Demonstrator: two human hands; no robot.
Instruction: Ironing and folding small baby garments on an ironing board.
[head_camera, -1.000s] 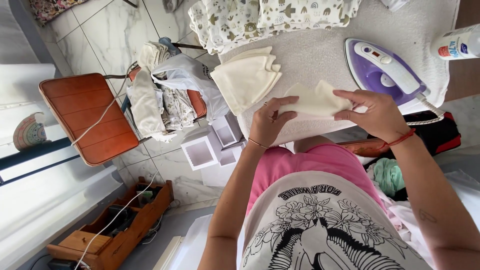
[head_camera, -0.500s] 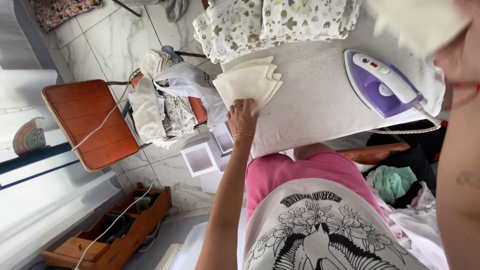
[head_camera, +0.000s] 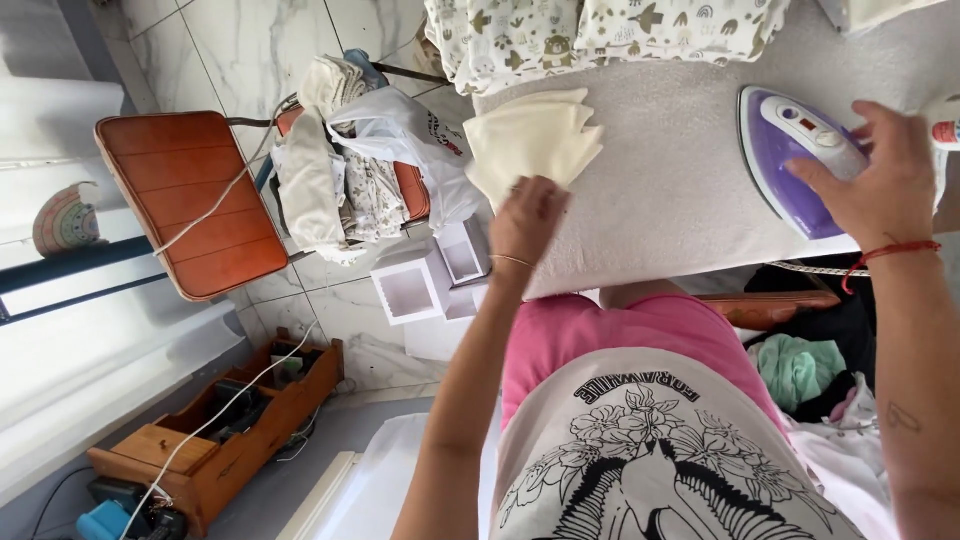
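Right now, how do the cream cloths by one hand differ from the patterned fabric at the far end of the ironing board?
The cream cloths are plain; the patterned fabric carries small animal prints. The cream cloths lie folded in a small fanned stack by the left hand; the patterned fabric is a bigger, looser heap, touched by neither hand. Both rest on the ironing board.

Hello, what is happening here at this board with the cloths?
A person stands at an ironing board. The left hand rests on a stack of folded cream cloths at the board's end. The right hand grips the purple iron lying on the board. Patterned fabric lies at the far edge.
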